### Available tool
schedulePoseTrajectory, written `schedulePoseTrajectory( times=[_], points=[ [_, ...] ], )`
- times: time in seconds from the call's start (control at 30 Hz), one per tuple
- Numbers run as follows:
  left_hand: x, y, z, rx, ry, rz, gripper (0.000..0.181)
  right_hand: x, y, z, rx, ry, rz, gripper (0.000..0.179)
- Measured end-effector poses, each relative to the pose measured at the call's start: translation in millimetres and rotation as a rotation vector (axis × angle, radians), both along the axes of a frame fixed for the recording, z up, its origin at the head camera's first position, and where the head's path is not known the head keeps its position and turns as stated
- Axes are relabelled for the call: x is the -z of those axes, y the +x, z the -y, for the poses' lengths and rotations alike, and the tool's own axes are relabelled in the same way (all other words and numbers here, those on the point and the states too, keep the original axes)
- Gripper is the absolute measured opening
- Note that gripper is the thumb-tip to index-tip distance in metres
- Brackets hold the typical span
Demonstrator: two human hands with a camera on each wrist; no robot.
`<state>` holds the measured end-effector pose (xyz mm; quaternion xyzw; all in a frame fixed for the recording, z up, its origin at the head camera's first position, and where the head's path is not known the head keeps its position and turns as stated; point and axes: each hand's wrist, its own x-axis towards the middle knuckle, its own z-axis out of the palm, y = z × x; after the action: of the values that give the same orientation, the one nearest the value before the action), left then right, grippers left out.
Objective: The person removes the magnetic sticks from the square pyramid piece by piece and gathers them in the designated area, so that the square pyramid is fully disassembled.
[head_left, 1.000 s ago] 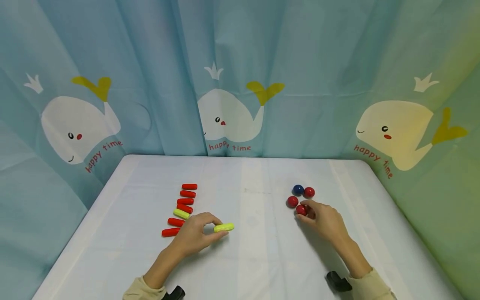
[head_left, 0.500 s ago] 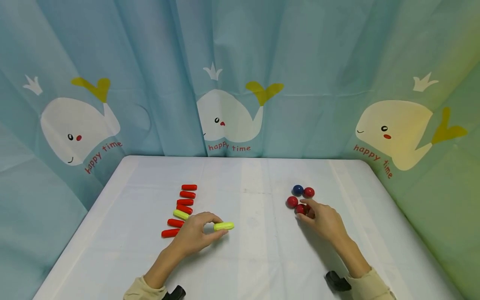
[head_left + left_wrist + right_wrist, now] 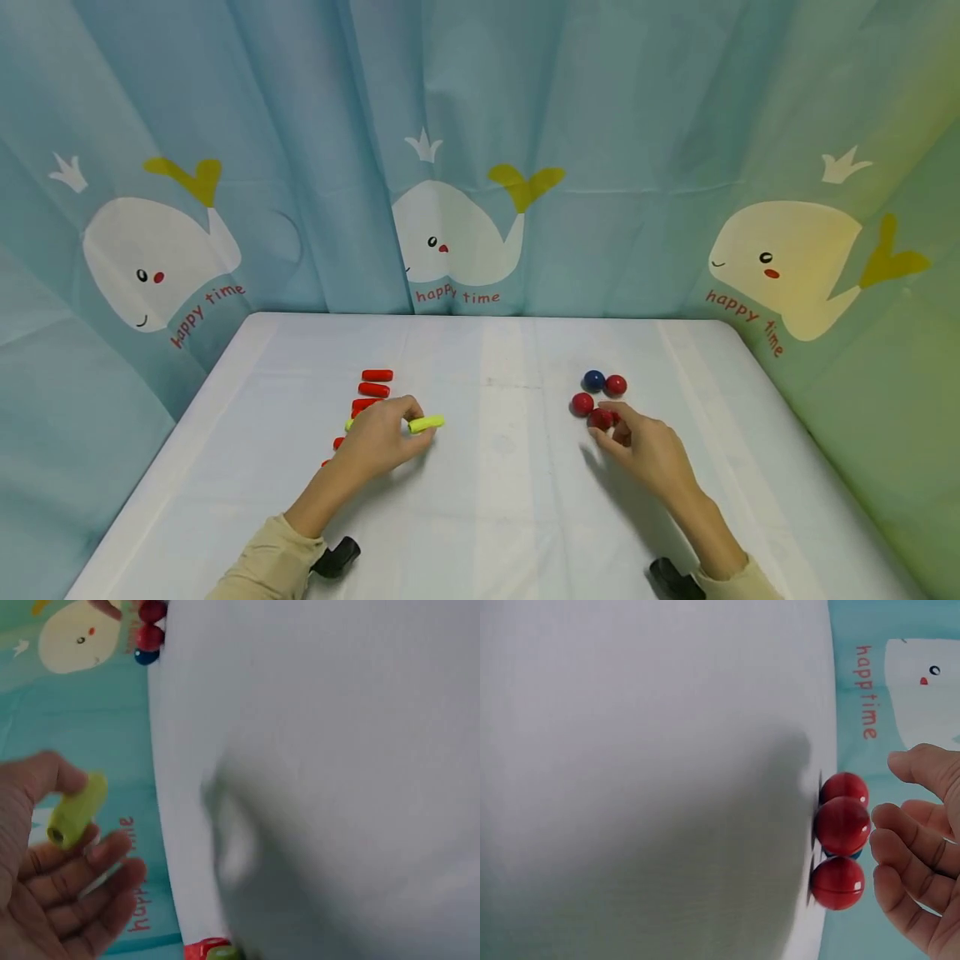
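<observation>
My left hand (image 3: 378, 437) pinches a short yellow-green tube (image 3: 426, 423) between thumb and fingertips. In the left wrist view the tube (image 3: 79, 811) shows a hole in its near end. A column of short red tubes (image 3: 373, 389) lies behind and beside that hand, which partly hides it. Another yellow-green tube (image 3: 348, 424) peeks out there. My right hand (image 3: 652, 450) hovers around the nearest red ball (image 3: 600, 418). In the right wrist view its fingers are relaxed and hold nothing, beside the red balls (image 3: 843, 825). Further back are a red ball (image 3: 582, 404), a blue ball (image 3: 594, 381) and another red ball (image 3: 616, 385).
Everything lies on a table with a white cloth (image 3: 510, 517). A blue-green curtain (image 3: 637, 167) printed with whales hangs along the table's back and sides. Black wrist straps or mounts (image 3: 337, 557) show below the sleeves.
My left hand has moved up and to the left with the yellow-green tube, now covering more of the tube column. The right hand and the balls have hardly moved.
</observation>
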<state>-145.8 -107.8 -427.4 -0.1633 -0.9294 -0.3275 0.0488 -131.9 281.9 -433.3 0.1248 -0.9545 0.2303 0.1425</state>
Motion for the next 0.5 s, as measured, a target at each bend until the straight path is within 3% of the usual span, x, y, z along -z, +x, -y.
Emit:
schedulePoseTrajectory(
  times=[0.17,0.27,0.5],
  points=[
    [-3.5,-20.3,0.2,-0.115,-0.099,-0.014,0.019,-4.0,6.7,3.8,-0.009,-0.012,-0.027,0.031],
    [-3.3,-31.5,0.2,-0.143,-0.135,-0.026,0.018,-4.8,9.6,5.4,-0.013,-0.025,-0.043,0.029],
    [1.0,-51.9,-0.2,-0.185,-0.214,0.040,0.019,-2.5,15.7,7.8,-0.026,-0.047,-0.034,0.031]
  ],
)
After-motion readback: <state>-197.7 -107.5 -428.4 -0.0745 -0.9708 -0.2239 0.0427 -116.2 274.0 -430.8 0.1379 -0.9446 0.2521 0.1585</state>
